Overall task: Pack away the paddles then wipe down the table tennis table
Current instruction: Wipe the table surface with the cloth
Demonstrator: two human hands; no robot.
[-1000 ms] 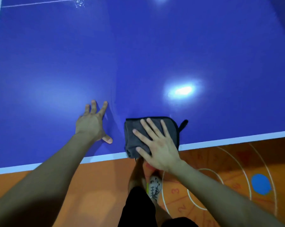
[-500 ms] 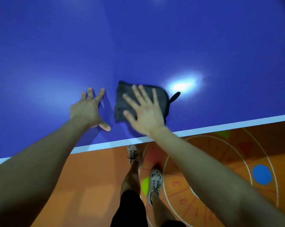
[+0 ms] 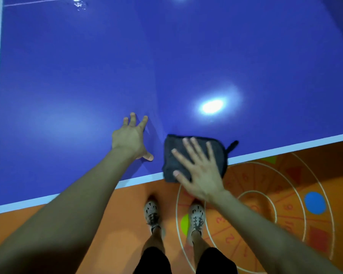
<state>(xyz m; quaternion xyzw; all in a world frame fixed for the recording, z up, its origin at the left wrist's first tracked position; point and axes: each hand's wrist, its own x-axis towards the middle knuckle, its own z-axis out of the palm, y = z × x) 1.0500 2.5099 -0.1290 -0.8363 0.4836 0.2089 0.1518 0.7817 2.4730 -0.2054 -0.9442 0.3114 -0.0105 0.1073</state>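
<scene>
Wiping step ongoing: right hand (image 3: 200, 173) pressing flat, fingers spread, on grey cloth (image 3: 173, 142) overhanging tabletop (image 3: 87, 76) near edge; left hand (image 3: 130, 138) bracing, splayed. Next, probably: push cloth away across an unwiped strip.

The tabletop (image 3: 87, 76) is big and blue, with a white line (image 3: 285, 149) along the edge near me. A dark grey cloth (image 3: 171, 143) lies flat right at that edge (its near side pokes out past the line). My left hand (image 3: 129, 137) rests on the blue, fingers spread, just beside the cloth. My right hand (image 3: 200, 173) lies flat on the cloth.
</scene>
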